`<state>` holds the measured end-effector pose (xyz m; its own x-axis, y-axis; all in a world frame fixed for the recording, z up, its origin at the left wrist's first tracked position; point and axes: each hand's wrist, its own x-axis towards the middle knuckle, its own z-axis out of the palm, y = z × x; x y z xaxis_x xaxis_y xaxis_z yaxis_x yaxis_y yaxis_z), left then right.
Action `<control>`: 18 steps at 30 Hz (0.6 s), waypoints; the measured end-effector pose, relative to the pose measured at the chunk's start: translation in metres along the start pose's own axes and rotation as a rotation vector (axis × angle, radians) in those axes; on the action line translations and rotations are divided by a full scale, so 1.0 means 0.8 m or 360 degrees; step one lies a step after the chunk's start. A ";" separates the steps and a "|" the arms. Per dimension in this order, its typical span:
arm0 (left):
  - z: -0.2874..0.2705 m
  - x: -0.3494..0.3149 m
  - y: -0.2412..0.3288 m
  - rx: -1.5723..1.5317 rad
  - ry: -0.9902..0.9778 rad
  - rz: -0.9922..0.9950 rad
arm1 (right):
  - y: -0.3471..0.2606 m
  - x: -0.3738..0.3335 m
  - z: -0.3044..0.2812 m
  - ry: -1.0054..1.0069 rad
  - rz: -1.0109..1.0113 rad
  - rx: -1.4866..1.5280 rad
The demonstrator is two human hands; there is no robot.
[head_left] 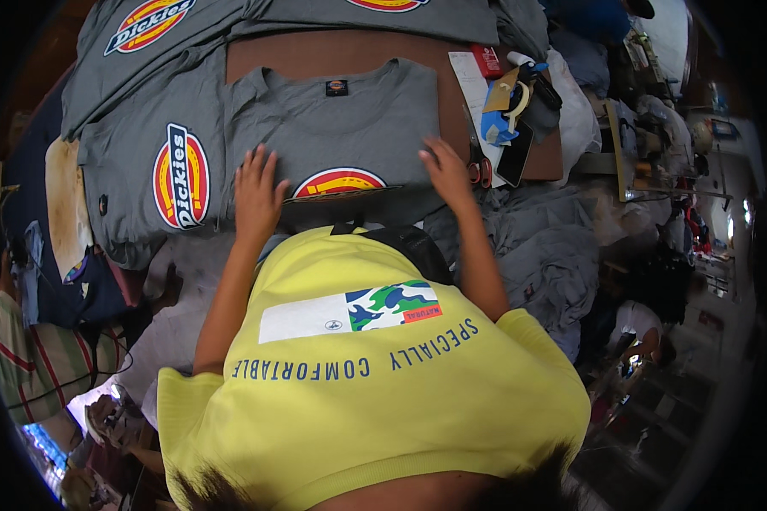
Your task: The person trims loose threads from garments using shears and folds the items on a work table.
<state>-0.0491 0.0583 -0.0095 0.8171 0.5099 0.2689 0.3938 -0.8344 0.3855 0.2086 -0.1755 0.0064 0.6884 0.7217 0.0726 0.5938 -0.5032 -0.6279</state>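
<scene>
In front of me a grey T-shirt (349, 128) lies flat on a brown table (315, 48), neckline away from me. A red, yellow and white print shows on its chest, partly cut off at the table's near edge. My left hand (260, 189) rests open on the shirt's left side, fingers spread over the fabric. At the right edge of the shirt, my right hand (446, 175) lies open with its fingers stretched forward. Neither hand grips anything. Beside my left hand is another grey T-shirt (136, 162) with the same kind of print turned sideways.
More grey shirts (273, 13) lie along the far side. On the right are scissors (481, 169), a dark phone (515, 157), a tape roll (518, 100) and a red box (487, 62). Rumpled grey fabric (533, 247) is heaped to my right. Other people sit nearby on both sides.
</scene>
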 end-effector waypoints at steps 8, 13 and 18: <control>0.059 0.112 -0.062 0.0471 0.0093 0.0080 | 0.013 0.083 0.083 0.0134 -0.0289 -0.0767; 0.057 0.169 -0.095 0.0258 0.0181 0.0100 | 0.032 0.135 0.084 0.0272 -0.0314 -0.0750; 0.058 0.210 -0.116 0.0074 0.0331 -0.0135 | 0.039 0.187 0.069 0.0343 -0.0284 -0.0605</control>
<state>0.0715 0.2115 -0.0410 0.6779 0.6067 0.4153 0.4804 -0.7931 0.3745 0.3070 -0.0568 -0.0451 0.6087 0.7179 0.3378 0.7934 -0.5477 -0.2657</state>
